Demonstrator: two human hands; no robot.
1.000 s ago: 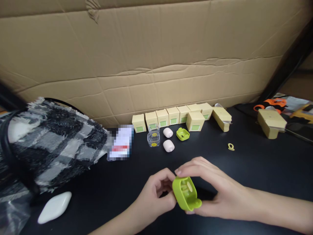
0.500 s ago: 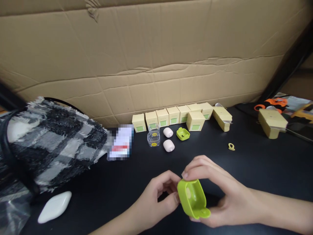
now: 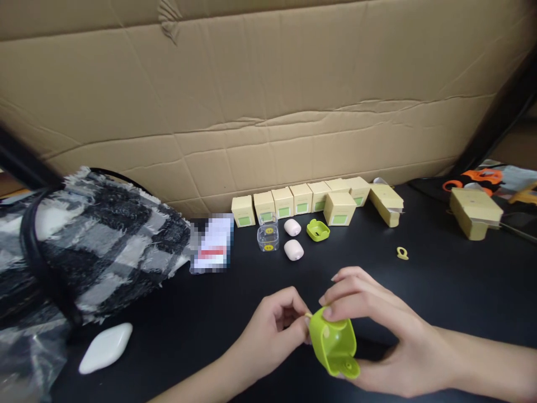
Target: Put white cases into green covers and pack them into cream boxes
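A hollow lime-green case (image 3: 335, 342), its open side facing up and toward me, is held above the black table (image 3: 176, 347). My right hand (image 3: 390, 330) grips it, fingers on the upper edge and thumb beneath the lower tab. At the case's left side, my left hand (image 3: 277, 324) pinches a small pale-yellow piece, mostly hidden by the fingertips. Farther back lie a second green part (image 3: 318, 230), two pale rounded cases (image 3: 292, 227) and a clear container (image 3: 268, 237) with yellow stickers. A small yellow ring (image 3: 402, 253) lies to the right.
Several small yellow boxes (image 3: 301, 199) line the cardboard wall (image 3: 268, 84). Opened boxes (image 3: 476, 212) stand at the right. A checked fringed bag (image 3: 121, 240) and a white rounded object (image 3: 106, 348) are at the left, beside a pixelated packet (image 3: 213, 243).
The green case has tilted slightly in my right hand, whose fingers have shifted over its top edge. The pale-yellow bit at my left fingertips now shows. The whole view has shifted slightly.
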